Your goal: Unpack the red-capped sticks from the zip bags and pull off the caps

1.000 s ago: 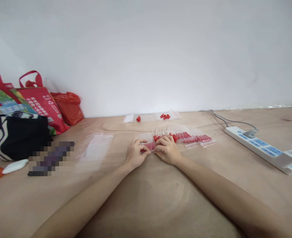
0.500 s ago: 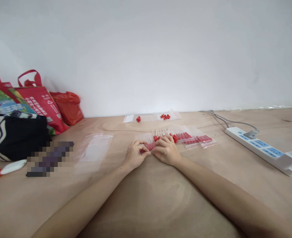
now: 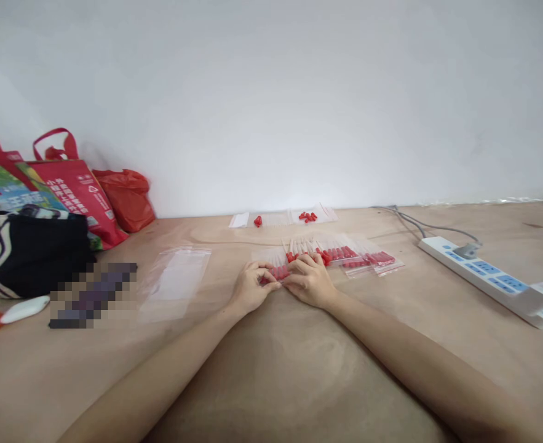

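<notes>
Both my hands rest side by side on the wooden table [image 3: 271, 369], fingers curled down onto a small clear zip bag of red pieces [image 3: 278, 271]. My left hand [image 3: 251, 287] pinches the bag's left part with thumb and fingers. My right hand [image 3: 309, 280] presses and pinches its right part, fingertips meeting the left hand's. Just beyond my right hand lie several more filled clear bags with red pieces [image 3: 352, 253] in an overlapping row. Near the wall sit other small bags and loose red pieces [image 3: 307, 216].
A stack of empty clear bags [image 3: 175, 277] lies left of my hands. Further left are a blurred dark object [image 3: 91, 294], a striped black bag [image 3: 26, 249], red shopping bags [image 3: 75, 184] and a red plastic bag [image 3: 128, 197]. A white power strip [image 3: 492, 280] with cable lies at right.
Almost nothing differs. My fingers have shifted slightly on the small bag, and the view has nudged a little.
</notes>
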Tool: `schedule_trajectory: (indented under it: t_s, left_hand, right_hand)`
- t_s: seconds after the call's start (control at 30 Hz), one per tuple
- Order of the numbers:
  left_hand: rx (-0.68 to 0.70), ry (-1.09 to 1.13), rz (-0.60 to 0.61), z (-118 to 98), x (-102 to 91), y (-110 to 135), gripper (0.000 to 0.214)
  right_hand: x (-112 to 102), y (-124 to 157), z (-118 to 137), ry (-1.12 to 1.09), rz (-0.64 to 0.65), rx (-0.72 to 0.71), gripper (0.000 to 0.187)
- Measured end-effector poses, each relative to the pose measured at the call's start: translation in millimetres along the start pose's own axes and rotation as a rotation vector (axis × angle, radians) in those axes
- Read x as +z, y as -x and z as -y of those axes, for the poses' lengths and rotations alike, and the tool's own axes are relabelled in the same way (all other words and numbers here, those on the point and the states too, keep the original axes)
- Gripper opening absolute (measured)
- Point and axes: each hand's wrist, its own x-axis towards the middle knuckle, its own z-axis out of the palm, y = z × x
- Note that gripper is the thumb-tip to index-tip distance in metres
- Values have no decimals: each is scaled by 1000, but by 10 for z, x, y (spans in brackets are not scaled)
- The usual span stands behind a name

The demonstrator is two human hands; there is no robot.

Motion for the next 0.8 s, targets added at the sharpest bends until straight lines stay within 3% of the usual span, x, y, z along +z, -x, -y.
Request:
schedule_trajectory:
  t_s: [0.23, 0.57, 0.8]
  left_hand:
    - [50, 24, 12, 13, 2, -12, 7]
    - [393, -91, -4, -30, -7, 1, 14]
    - [461, -74, -8, -58, -5, 33, 13]
  right_hand:
    - [48, -8, -25, -70, 20, -6, 15]
    - [41, -7, -42, -117, -11, 14, 16]
    - [55, -29, -9, -160, -73, -3, 17]
